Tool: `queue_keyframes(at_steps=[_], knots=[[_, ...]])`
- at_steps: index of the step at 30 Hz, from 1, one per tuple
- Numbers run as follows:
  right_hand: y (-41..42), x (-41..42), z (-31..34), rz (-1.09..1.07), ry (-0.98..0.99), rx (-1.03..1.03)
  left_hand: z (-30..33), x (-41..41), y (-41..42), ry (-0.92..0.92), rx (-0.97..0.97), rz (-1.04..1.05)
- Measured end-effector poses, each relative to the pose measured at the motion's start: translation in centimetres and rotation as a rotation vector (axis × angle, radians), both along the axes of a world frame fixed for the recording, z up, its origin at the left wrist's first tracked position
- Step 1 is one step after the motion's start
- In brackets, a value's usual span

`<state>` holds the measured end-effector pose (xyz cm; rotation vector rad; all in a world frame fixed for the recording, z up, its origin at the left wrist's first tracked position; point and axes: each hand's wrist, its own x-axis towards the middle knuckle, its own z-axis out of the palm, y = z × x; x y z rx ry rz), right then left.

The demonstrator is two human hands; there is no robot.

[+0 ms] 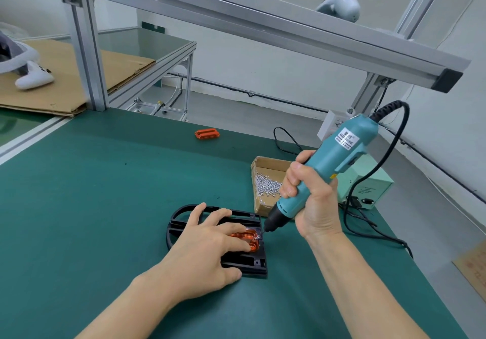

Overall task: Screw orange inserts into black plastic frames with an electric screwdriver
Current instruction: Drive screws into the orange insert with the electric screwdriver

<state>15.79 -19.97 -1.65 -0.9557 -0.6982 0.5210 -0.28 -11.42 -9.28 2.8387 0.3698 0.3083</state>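
Gripping the teal electric screwdriver (326, 165) in a full fist, the right hand (307, 196) holds it tilted, black nose down and to the left, bit tip on a small silver screw (259, 236) at the right end of the orange insert (246, 237). Cord runs off the tool's top and loops back over the desk (105, 194).

Left hand (207, 244): fingers spread and fairly straight, pressing flat on the insert and the black frame (244, 262) to pin both down. It grasps nothing. Thumb lies at the frame's near edge.

Frame lies flat on the green desk, just in front of the person; insert sits in its recess, mostly hidden under the fingers.

Progress, as a judgement: this insert is seated and one screw is being driven or about to be; how deep it sits can't be made out. Whether other screws on this insert are already in is hidden by the hand. No finished frames in view.

Left to do: a second orange insert (207, 134) lies loose near the far edge of the desk, well apart from the work, with no frame beside it. Cardboard box of screws (265, 183) sits just behind the frame, near the right hand, still well stocked. A pale green power unit (373, 188) stands to the right of the box.
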Motion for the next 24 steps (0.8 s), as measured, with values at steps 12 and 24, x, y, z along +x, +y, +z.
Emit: queue_keyframes(at_steps=[12,24], knots=[[0.9,-0.7,0.5,0.024,-0.073,-0.050,0.1,0.0,0.0,-0.015,-0.044,0.007],[-0.6,-0.1,2.6,-0.024,0.113,0.120,2.7,2.2,-1.4,-0.383,-0.599,0.316]])
